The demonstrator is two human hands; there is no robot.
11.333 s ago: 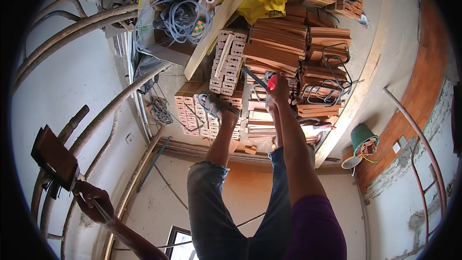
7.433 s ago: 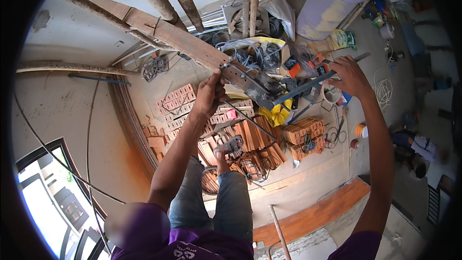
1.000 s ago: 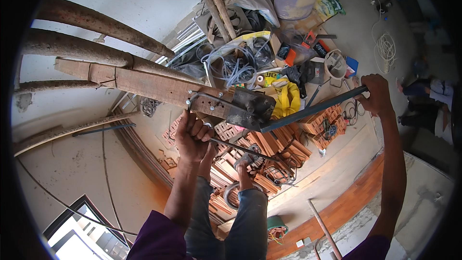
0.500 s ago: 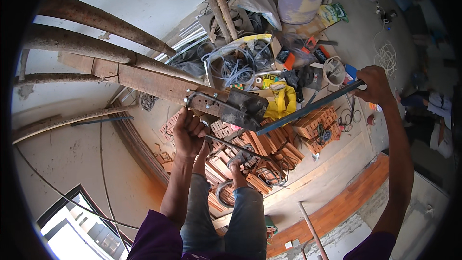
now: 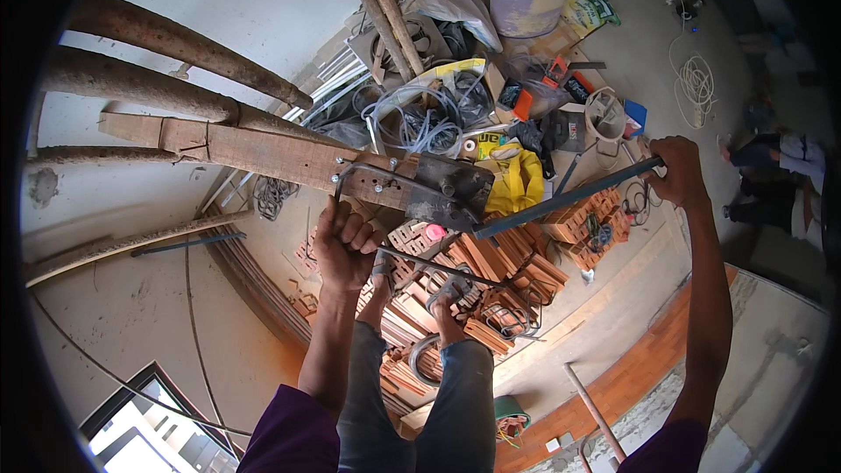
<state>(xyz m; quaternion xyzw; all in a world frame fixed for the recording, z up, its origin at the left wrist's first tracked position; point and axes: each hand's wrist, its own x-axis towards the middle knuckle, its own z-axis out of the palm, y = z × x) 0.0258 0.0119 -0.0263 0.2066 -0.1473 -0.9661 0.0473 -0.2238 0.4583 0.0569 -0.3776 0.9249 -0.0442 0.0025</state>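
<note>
Left hand [image 5: 349,250]: fingers closed round a thin bent rod [image 5: 442,266], near the bolts [image 5: 393,163] on a wooden plank [image 5: 263,156]. Right hand [image 5: 679,173]: fingers wrapped round one end of a blue-grey bar [image 5: 569,199]; far end at the black metal block [image 5: 451,184], plank's end. Open air between hands, above stacked bricks [image 5: 491,254].
</note>
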